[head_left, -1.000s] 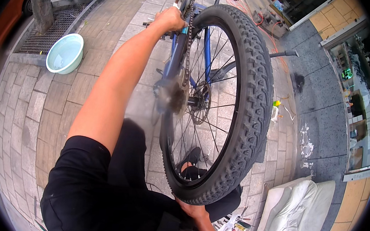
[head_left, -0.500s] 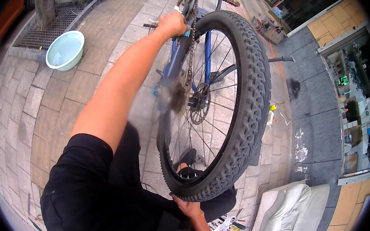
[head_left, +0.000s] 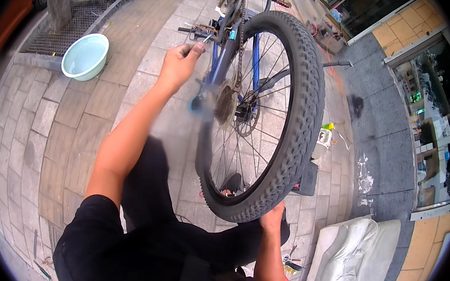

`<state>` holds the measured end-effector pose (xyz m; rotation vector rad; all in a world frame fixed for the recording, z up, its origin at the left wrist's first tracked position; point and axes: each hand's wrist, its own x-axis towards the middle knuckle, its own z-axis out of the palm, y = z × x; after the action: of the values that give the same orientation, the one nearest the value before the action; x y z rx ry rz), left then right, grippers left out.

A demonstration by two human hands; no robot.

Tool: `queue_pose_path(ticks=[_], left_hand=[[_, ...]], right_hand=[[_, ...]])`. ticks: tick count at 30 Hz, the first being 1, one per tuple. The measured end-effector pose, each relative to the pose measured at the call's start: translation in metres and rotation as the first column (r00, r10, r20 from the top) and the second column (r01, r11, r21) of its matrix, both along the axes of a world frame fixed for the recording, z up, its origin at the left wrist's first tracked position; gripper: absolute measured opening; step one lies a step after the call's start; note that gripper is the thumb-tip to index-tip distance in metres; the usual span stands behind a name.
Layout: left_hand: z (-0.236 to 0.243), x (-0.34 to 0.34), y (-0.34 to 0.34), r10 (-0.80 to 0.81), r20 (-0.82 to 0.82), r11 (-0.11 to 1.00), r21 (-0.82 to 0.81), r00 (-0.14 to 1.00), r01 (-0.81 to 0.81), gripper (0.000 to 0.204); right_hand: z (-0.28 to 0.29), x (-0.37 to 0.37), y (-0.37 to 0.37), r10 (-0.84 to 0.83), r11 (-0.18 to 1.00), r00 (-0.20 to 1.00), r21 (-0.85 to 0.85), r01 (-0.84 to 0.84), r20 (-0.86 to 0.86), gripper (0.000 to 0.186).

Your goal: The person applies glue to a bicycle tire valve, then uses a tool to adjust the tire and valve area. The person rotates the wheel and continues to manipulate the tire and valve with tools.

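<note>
We see a bicycle wheel (head_left: 296, 120) with a knobby black tyre standing upright in the middle of the view, held in the blue frame (head_left: 222, 65) of an upturned bicycle on the brick pavement (head_left: 37, 140). The chain (head_left: 240, 40) runs down to the rusty sprocket cluster (head_left: 224, 104) at the hub. Our left hand (head_left: 179, 64) is up beside the frame, just left of the chain; its fingers are curled shut around a thin tool whose tip pokes out above the knuckles, though we cannot tell what kind of tool it is. Below it a blurred blue shape (head_left: 196, 105) sits next to the sprockets. Our right hand (head_left: 271, 218) rests against the lowest part of the tyre, fingers wrapped on the tread.

Farther left, a pale green basin (head_left: 85, 56) sits on the pavement beside a metal grate (head_left: 66, 30); it seems to hold only a shallow light-coloured inside, and we cannot tell whether there is water in it. To the lower right lies a white cushion (head_left: 353, 264), with small tools (head_left: 292, 264) scattered near it.
</note>
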<state>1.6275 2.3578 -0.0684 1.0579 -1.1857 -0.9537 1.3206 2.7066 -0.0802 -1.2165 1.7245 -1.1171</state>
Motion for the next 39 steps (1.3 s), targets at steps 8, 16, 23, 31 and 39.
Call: queue_pose_path(ticks=[8, 16, 23, 31, 39], left_hand=[[0.033, -0.045, 0.129, -0.433, -0.409, 0.833, 0.159, 0.803, 0.530, 0.045], [0.049, -0.069, 0.169, -0.587, -0.486, 0.619, 0.247, 0.648, 0.746, 0.053], [0.041, -0.082, 0.180, -0.540, -0.570, 0.424, 0.452, 0.620, 0.785, 0.066], [-0.008, -0.089, 0.198, -0.470, -0.587, 0.439, 0.492, 0.659, 0.752, 0.022], [-0.075, -0.064, 0.201, -0.511, -0.562, 0.435, 0.484, 0.651, 0.759, 0.042]], right_hand=[[0.023, 0.029, 0.014, 0.109, 0.940, 0.960, -0.342, -0.015, 0.258, 0.080], [0.000, 0.033, 0.057, 0.159, 0.986, 0.935, -0.105, -0.132, 0.317, 0.070], [-0.022, 0.018, 0.029, -0.021, 0.989, 0.836, -0.109, 0.095, 0.548, 0.041], [-0.073, 0.007, 0.028, -0.056, 0.998, 0.936, -0.006, 0.062, 0.347, 0.033], [-0.233, -0.058, -0.027, -0.201, 0.884, 0.979, 0.423, 0.201, -0.047, 0.039]])
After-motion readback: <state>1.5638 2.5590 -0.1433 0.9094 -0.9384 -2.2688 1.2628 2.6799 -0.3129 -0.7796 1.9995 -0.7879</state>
